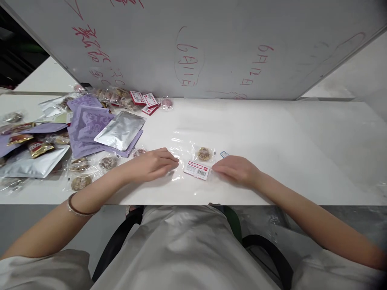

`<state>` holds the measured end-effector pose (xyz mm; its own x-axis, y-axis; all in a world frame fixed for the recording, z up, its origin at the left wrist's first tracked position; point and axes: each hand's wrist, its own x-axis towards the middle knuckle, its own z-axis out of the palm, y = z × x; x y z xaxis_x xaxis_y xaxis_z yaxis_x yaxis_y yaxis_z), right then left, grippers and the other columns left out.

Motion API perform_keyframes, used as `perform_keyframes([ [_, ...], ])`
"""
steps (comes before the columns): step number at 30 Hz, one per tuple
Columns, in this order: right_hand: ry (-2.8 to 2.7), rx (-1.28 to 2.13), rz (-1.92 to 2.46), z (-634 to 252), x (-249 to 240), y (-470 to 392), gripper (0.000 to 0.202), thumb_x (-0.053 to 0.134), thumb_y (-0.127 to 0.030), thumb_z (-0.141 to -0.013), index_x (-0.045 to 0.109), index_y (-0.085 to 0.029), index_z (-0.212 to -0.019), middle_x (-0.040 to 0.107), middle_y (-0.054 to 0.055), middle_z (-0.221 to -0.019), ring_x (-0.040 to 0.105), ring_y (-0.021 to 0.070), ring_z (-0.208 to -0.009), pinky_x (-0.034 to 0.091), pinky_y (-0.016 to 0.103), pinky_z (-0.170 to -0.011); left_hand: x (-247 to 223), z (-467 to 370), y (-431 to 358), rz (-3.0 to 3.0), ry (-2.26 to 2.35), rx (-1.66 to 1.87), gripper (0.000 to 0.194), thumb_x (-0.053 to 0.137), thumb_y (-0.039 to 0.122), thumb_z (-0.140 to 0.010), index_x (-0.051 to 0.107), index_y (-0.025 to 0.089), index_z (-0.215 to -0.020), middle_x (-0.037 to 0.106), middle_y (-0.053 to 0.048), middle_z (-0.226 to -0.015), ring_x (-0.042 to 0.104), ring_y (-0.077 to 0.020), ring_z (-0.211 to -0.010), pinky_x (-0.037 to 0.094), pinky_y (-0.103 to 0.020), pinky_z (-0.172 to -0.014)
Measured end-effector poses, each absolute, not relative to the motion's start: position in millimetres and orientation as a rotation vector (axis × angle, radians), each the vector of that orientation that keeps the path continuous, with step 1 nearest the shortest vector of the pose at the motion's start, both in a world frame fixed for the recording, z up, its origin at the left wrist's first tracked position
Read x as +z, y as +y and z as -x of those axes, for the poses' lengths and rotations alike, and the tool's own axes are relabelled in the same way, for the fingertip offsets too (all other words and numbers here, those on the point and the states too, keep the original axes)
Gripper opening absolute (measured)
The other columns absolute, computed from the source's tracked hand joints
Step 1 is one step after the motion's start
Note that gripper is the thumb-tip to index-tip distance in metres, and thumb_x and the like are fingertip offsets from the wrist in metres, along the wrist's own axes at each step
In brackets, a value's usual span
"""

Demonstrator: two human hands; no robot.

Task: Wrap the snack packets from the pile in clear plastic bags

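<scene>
A clear plastic bag (178, 141) lies flat on the white table between my hands. On it or inside it, I cannot tell which, are a round wrapped snack (204, 153) and a small white and red labelled box (196, 170). My left hand (155, 164) rests at the bag's left edge, fingers pressed together; whatever is between the fingertips is too small to make out. My right hand (237, 169) is closed beside the box's right end, its fingertips close to the box's corner. A small blue and white tag (224, 154) lies just behind my right hand.
Purple packets (90, 125), silver pouches (121, 131) and several wrapped snacks (81, 182) are piled on the left of the table. More small red and white boxes (149, 100) lie at the back, near a whiteboard (223, 24). Clear plastic sheeting (356, 141) covers the right side.
</scene>
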<state>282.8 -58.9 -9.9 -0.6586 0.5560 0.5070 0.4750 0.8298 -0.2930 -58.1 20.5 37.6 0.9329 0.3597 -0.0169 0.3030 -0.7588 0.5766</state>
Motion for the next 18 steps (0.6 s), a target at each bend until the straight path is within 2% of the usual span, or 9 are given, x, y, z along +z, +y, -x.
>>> perform_keyframes([
  [3,-2.153,0.569,1.213,-287,-10,-54,0.020,0.051,-0.032,-0.099,0.070,-0.024,-0.099,0.075,0.005,-0.089,0.070,0.0189,-0.078,0.058,0.035,-0.068,45,75,30,-2.263,0.292,0.070,0.042,0.034,0.035,-0.103,0.058,0.026,-0.136,0.058,-0.007,-0.142,0.048,-0.0259,-0.134,0.040,-0.045,-0.112],
  [5,-1.981,0.849,1.417,-291,-5,-54,0.026,0.048,-0.039,-0.099,0.070,-0.025,-0.099,0.075,0.006,-0.095,0.070,0.0209,-0.085,0.057,0.039,-0.074,46,82,32,-2.199,0.277,0.025,0.046,0.041,0.043,-0.100,0.050,0.027,-0.143,0.048,-0.007,-0.152,0.042,-0.0280,-0.141,0.036,-0.046,-0.116],
  [7,-1.845,1.062,1.513,-295,1,-54,0.028,0.048,-0.043,-0.098,0.069,-0.025,-0.103,0.074,0.007,-0.107,0.068,0.0247,-0.100,0.054,0.046,-0.088,45,82,29,-2.205,0.413,-0.021,0.052,0.051,0.047,-0.096,0.046,0.028,-0.145,0.043,-0.007,-0.155,0.042,-0.0291,-0.140,0.036,-0.046,-0.115],
  [9,-1.752,1.238,1.439,-299,5,-54,0.029,0.052,-0.045,-0.095,0.068,-0.027,-0.111,0.070,0.007,-0.122,0.062,0.0287,-0.116,0.047,0.053,-0.100,43,73,23,-2.211,0.610,0.018,0.046,0.053,0.047,-0.096,0.052,0.028,-0.139,0.053,-0.007,-0.146,0.050,-0.0271,-0.132,0.041,-0.044,-0.110],
  [11,-1.674,1.365,1.249,-302,6,-53,0.039,0.057,-0.049,-0.090,0.062,-0.031,-0.125,0.060,0.005,-0.139,0.052,0.0309,-0.131,0.039,0.056,-0.110,40,59,17,-2.201,0.755,0.122,0.035,0.048,0.046,-0.099,0.063,0.026,-0.124,0.062,-0.006,-0.129,0.055,-0.0244,-0.121,0.044,-0.042,-0.105],
  [13,-1.604,1.369,1.138,-304,6,-49,0.054,0.062,-0.051,-0.086,0.054,-0.035,-0.137,0.047,0.002,-0.152,0.042,0.0307,-0.141,0.032,0.055,-0.116,37,45,15,-2.216,0.825,0.257,0.031,0.048,0.046,-0.099,0.069,0.024,-0.105,0.063,-0.007,-0.118,0.053,-0.0245,-0.117,0.045,-0.043,-0.103],
  [15,-1.578,1.313,1.193,-302,6,-43,0.067,0.066,-0.052,-0.083,0.044,-0.038,-0.145,0.035,-0.001,-0.160,0.032,0.0293,-0.147,0.026,0.052,-0.120,34,33,16,-2.215,0.860,0.353,0.030,0.053,0.047,-0.096,0.071,0.023,-0.093,0.059,-0.007,-0.119,0.049,-0.0260,-0.119,0.044,-0.045,-0.103],
  [18,-1.632,1.382,1.304,-297,8,-30,0.085,0.072,-0.051,-0.080,0.031,-0.040,-0.154,0.025,-0.001,-0.165,0.020,0.0276,-0.152,0.018,0.051,-0.123,27,21,22,-2.073,0.884,0.409,0.029,0.054,0.046,-0.095,0.069,0.022,-0.094,0.059,-0.008,-0.123,0.053,-0.0245,-0.116,0.046,-0.041,-0.098],
])
